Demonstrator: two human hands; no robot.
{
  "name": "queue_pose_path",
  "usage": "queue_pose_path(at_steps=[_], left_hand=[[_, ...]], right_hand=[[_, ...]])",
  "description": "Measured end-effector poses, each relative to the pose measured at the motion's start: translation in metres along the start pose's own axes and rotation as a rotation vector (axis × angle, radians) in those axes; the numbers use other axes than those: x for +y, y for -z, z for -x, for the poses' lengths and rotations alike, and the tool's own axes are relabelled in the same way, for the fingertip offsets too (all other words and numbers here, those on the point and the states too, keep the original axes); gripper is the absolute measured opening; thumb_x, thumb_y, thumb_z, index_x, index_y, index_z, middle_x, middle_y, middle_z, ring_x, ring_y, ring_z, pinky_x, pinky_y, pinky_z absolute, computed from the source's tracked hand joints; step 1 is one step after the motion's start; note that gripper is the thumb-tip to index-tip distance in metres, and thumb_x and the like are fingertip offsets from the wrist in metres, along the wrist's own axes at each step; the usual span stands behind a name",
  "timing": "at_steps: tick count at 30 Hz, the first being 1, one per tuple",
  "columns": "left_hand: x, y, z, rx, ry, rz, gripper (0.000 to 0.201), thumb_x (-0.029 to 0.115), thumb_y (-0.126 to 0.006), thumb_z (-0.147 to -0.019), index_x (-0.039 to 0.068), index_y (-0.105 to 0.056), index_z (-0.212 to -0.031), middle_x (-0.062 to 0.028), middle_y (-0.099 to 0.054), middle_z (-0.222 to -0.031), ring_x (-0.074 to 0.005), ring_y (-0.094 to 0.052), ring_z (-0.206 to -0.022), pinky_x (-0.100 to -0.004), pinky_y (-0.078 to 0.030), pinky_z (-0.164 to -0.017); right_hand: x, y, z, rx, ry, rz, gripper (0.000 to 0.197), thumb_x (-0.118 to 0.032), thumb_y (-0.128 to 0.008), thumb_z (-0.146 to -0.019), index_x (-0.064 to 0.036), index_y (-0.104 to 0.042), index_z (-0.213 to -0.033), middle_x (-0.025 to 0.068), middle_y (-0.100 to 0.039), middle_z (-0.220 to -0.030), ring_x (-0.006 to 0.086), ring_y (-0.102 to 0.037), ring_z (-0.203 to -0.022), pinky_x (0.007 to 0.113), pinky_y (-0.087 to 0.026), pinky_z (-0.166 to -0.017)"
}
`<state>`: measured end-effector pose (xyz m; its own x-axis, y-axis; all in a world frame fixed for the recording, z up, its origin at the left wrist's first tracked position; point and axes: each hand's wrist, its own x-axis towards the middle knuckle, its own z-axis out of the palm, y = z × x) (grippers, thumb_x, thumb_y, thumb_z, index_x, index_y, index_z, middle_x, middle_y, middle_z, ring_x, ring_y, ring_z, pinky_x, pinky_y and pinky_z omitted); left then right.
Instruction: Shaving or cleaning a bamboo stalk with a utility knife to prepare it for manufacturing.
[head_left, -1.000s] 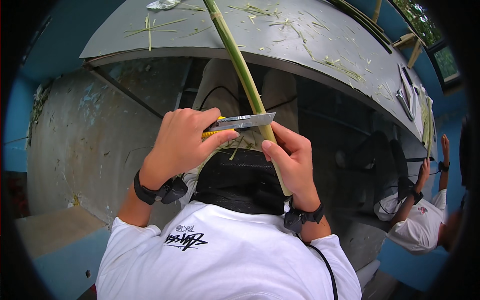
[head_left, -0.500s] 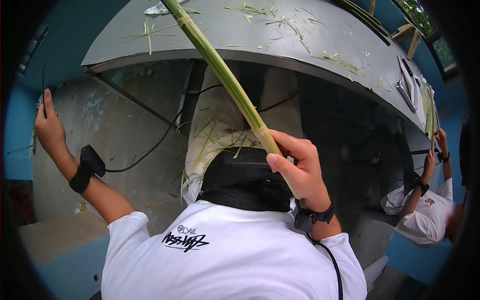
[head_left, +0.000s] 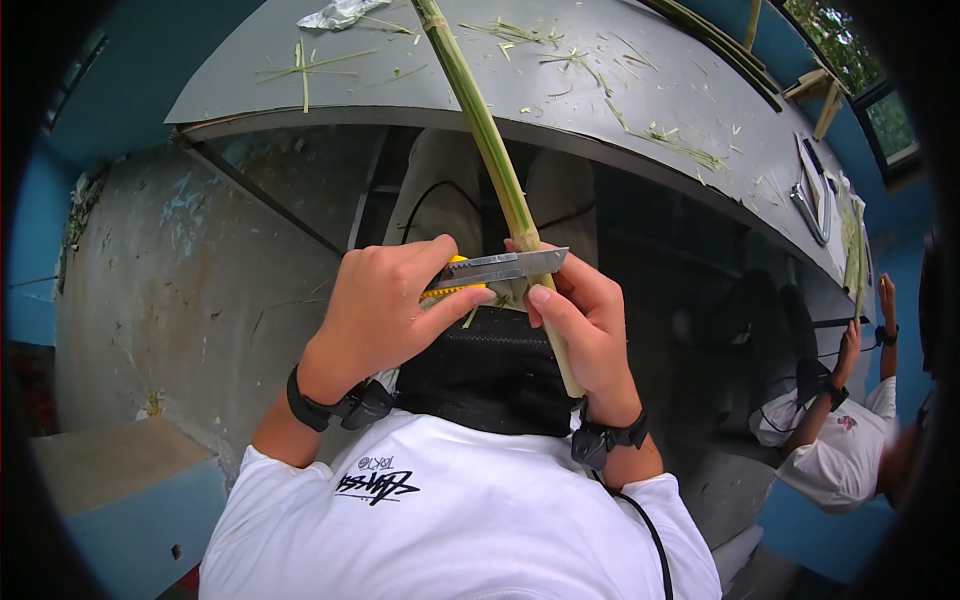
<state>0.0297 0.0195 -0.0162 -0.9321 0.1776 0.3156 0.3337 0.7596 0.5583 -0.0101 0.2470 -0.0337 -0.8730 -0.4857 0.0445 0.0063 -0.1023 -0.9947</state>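
Note:
A long bamboo stalk (head_left: 477,115), green with pale scraped stretches, slants from the table top down to my lap. My right hand (head_left: 585,325) is closed round it just below a joint, and its pale lower end pokes out beneath the palm. In my left hand (head_left: 385,295) is a yellow utility knife (head_left: 500,267) with its metal blade out. The blade lies across the stalk at the joint, close to my right fingers. Part of the knife's handle is hidden inside my left hand.
The grey table (head_left: 330,85) carries green bamboo shavings (head_left: 690,150), crumpled foil-like wrapping (head_left: 340,14) and a hacksaw-like metal frame (head_left: 815,195). Dark strips (head_left: 715,45) lie at its far right edge. Another person (head_left: 840,430) in white sits at the right, holding thin green strips.
My left hand has swung in from the far left, bringing the knife blade onto the stalk. The stalk's upper part has shifted right and stands steeper in my right hand.

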Motion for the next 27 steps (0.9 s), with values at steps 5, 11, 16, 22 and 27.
queue_pose_path(at_steps=[5, 11, 16, 22, 27], left_hand=[[-0.003, -0.006, 0.000, -0.014, 0.007, -0.034, 0.046, 0.048, -0.077, -0.088, 0.006, -0.057, -0.082, -0.0113, -0.060, -0.064, -0.0329, -0.060, -0.056, -0.0409, -0.043, -0.050], [-0.006, -0.011, 0.001, 0.034, 0.024, -0.030, 0.045, 0.047, -0.077, -0.088, 0.006, -0.059, -0.085, -0.0108, -0.060, -0.064, -0.0313, -0.060, -0.055, -0.0398, -0.043, -0.051], [-0.005, -0.011, 0.000, 0.029, 0.042, -0.010, 0.043, 0.043, -0.079, -0.087, 0.004, -0.061, -0.087, -0.0126, -0.060, -0.066, -0.0323, -0.060, -0.056, -0.0386, -0.043, -0.053], [-0.005, -0.011, -0.002, 0.011, 0.078, 0.013, 0.042, 0.041, -0.079, -0.087, 0.003, -0.062, -0.087, -0.0140, -0.060, -0.067, -0.0337, -0.059, -0.056, -0.0388, -0.043, -0.053], [-0.009, -0.011, -0.002, 0.034, 0.050, 0.002, 0.046, 0.047, -0.075, -0.090, 0.005, -0.058, -0.083, -0.0124, -0.059, -0.063, -0.0326, -0.060, -0.056, -0.0402, -0.043, -0.051]], right_hand=[[0.004, 0.003, 0.001, 0.023, -0.009, -0.027, 0.046, -0.010, -0.061, -0.092, 0.0090, -0.063, -0.134, 0.0036, -0.066, -0.093, 0.0069, -0.053, -0.074, 0.022, -0.043, -0.068], [0.004, 0.002, 0.002, 0.029, -0.013, -0.033, 0.046, -0.010, -0.061, -0.092, 0.0094, -0.063, -0.133, 0.0042, -0.066, -0.091, 0.0072, -0.053, -0.073, 0.022, -0.043, -0.067], [0.010, 0.009, 0.002, 0.002, -0.002, -0.069, 0.040, -0.007, -0.064, -0.097, 0.0072, -0.061, -0.133, 0.0031, -0.065, -0.089, 0.0083, -0.057, -0.075, 0.024, -0.046, -0.068], [0.009, 0.009, 0.002, 0.000, -0.016, -0.096, 0.041, -0.007, -0.064, -0.097, 0.0076, -0.060, -0.135, 0.0037, -0.065, -0.089, 0.0087, -0.057, -0.076, 0.024, -0.046, -0.069], [0.006, 0.007, 0.004, -0.008, -0.020, -0.092, 0.041, -0.007, -0.065, -0.097, 0.0075, -0.060, -0.135, 0.0039, -0.065, -0.090, 0.0087, -0.057, -0.076, 0.024, -0.046, -0.069]])
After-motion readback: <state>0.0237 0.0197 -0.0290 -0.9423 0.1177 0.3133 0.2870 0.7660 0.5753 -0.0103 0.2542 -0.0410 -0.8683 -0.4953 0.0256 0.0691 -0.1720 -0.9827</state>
